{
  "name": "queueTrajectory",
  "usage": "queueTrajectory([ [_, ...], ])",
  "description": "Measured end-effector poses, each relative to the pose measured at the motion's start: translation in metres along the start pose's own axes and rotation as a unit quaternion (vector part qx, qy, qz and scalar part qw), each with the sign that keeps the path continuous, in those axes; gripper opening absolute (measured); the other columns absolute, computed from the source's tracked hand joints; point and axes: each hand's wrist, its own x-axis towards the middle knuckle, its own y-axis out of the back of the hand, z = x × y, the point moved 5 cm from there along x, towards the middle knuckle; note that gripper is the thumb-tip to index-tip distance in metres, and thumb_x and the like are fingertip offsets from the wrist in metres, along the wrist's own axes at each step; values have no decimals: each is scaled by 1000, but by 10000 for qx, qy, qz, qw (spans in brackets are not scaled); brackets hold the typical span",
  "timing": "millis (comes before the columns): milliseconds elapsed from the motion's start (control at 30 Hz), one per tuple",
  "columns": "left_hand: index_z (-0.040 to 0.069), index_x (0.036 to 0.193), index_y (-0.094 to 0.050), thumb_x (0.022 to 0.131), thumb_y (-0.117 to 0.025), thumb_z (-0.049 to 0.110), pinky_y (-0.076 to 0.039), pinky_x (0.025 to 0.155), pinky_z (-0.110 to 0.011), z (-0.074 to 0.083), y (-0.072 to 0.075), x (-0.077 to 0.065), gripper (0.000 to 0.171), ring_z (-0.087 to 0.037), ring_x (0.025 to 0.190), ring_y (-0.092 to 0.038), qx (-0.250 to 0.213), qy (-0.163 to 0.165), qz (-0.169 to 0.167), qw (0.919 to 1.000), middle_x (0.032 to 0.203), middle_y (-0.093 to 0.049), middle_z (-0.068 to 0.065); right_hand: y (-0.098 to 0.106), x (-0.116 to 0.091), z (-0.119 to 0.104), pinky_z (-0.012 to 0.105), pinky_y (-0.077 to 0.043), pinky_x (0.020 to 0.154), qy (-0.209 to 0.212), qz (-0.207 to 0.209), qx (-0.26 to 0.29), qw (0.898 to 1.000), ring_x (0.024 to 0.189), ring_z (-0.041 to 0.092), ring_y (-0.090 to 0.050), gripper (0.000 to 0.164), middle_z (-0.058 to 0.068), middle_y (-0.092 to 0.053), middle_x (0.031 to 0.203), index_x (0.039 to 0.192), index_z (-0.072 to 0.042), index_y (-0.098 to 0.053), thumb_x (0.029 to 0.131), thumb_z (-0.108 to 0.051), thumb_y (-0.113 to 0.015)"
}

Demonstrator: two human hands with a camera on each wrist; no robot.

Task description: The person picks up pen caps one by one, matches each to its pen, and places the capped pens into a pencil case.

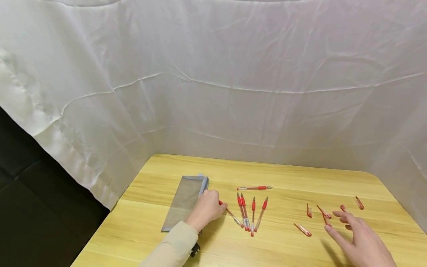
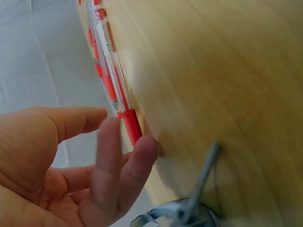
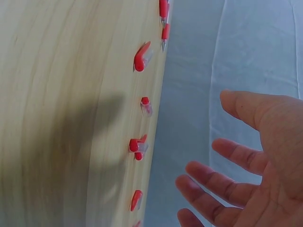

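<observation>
My left hand (image 1: 207,208) is low over the table, beside a capless red gel pen (image 1: 235,217). In the left wrist view, its fingertips are right at the pen's red rubber grip (image 2: 132,126), with the thumb apart from the fingers. Several similar capless pens (image 1: 254,214) lie to the right, tips pointing away, and another pen (image 1: 254,188) lies crosswise behind them. My right hand (image 1: 363,237) hovers above scattered clear-and-red pen caps (image 1: 303,230), its fingers spread and holding nothing. Part of one cap is hidden behind its fingers.
A grey mesh zip pouch (image 1: 181,204) lies left of the pens, partly under my left forearm. The wooden table (image 1: 283,248) is bordered at the back and sides by a pale hanging cloth (image 1: 233,111). A black surface (image 1: 33,207) shows at far left.
</observation>
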Motion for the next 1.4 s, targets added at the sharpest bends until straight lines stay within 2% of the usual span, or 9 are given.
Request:
queueTrajectory([
  [333,21,53,-40,95,-84,30,-27,44,-23,6,-3,8,61,-6,40,-28,553,-159,190,9982,44,-27,11,1,0,5,62,-55,78,-229,-230,-21,9995,113,53,-67,74,37,-63,133,148,2,-54,105,-58,-62],
  [567,21,52,-39,92,-86,34,-25,43,-23,8,-6,15,63,-8,43,-30,748,-63,298,9967,45,-28,11,2,-1,8,62,-55,76,-254,-264,-20,9993,111,51,-69,72,37,-65,132,148,1,-54,106,-57,-61],
  [800,21,52,-40,90,-88,36,-24,43,-23,9,-9,19,63,-8,44,-32,1010,-154,474,9936,45,-29,11,1,-2,11,63,-55,78,-299,-258,-47,9992,112,51,-69,72,36,-65,132,148,2,-54,106,-58,-60],
  [933,19,54,-43,89,-89,35,-23,43,-23,10,-9,19,60,-9,44,-32,922,-184,498,9943,46,-32,10,1,-2,12,64,-54,79,-280,-224,-15,9994,112,51,-70,71,36,-67,131,147,1,-55,107,-56,-60],
  [1067,17,60,-50,89,-90,30,-30,44,-24,6,-11,20,51,-10,45,-38,712,-95,352,9968,49,-40,7,1,-3,12,63,-56,79,-268,-208,84,9994,112,51,-70,69,35,-67,131,148,1,-54,108,-55,-58],
  [1167,15,65,-55,90,-89,27,-34,46,-25,2,-13,23,44,-10,45,-41,438,9,165,9989,51,-45,5,2,-4,14,57,-60,78,-257,-230,211,9992,113,49,-70,67,35,-66,133,149,3,-53,111,-53,-54],
  [1200,14,67,-57,90,-88,26,-35,46,-26,2,-14,24,41,-10,45,-42,356,35,110,9993,52,-46,4,2,-5,15,51,-61,77,-263,-237,223,9991,113,49,-70,67,34,-67,133,150,3,-53,111,-52,-52],
  [1267,11,71,-60,91,-88,24,-39,46,-26,1,-14,25,37,-11,43,-47,183,42,10,9998,52,-49,3,2,-4,18,45,-61,75,-293,-311,247,9988,114,47,-70,68,32,-68,134,151,4,-52,113,-53,-48],
  [1400,7,80,-63,91,-87,20,-46,44,-26,0,-15,27,29,-15,40,-60,-10,69,-125,9999,54,-57,0,2,-2,23,49,-62,78,-368,-444,345,9977,113,47,-71,72,32,-69,133,152,7,-48,113,-54,-44],
])
